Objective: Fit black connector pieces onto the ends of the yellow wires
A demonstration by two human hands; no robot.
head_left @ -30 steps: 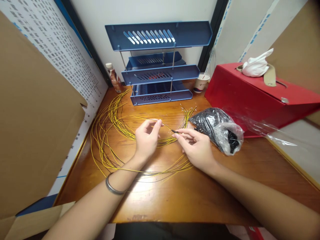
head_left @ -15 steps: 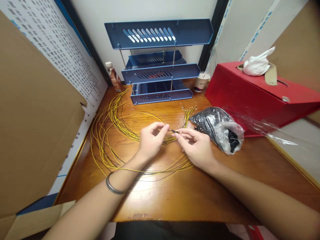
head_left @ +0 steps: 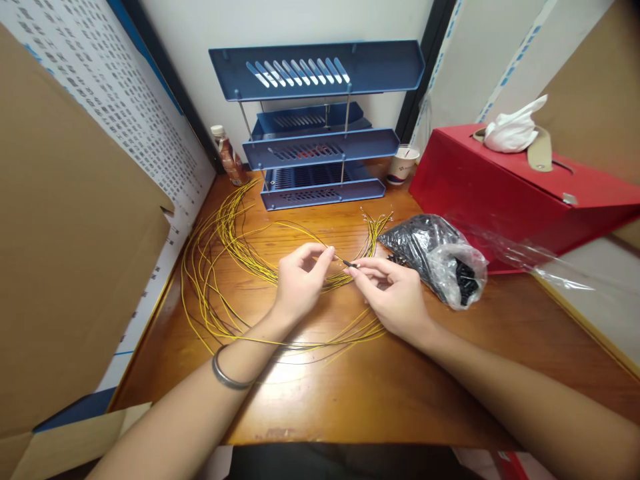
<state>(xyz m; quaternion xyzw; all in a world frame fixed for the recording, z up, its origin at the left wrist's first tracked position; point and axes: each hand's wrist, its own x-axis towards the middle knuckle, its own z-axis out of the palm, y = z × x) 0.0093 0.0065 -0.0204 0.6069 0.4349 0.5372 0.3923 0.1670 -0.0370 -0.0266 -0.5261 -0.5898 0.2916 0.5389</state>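
Wooden table [head_left: 320, 407]: looped yellow wires [head_left: 227, 233]
Left hand [head_left: 300, 283]: pinching one strand [head_left: 315, 237]
Right hand [head_left: 395, 293]: pinching black piece [head_left: 349, 264]
Strand at piece: seemingly needs steadiness

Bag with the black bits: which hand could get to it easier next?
Probably the right hand. It's right beside the bag, and the left hand is farther away. But its fingers pinch a small black piece, so it might need to let go first.

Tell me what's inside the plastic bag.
The bag holds many small black pieces, visible through the clear plastic. Their exact shape can't be made out, and anything buried beneath the outer ones is hidden.
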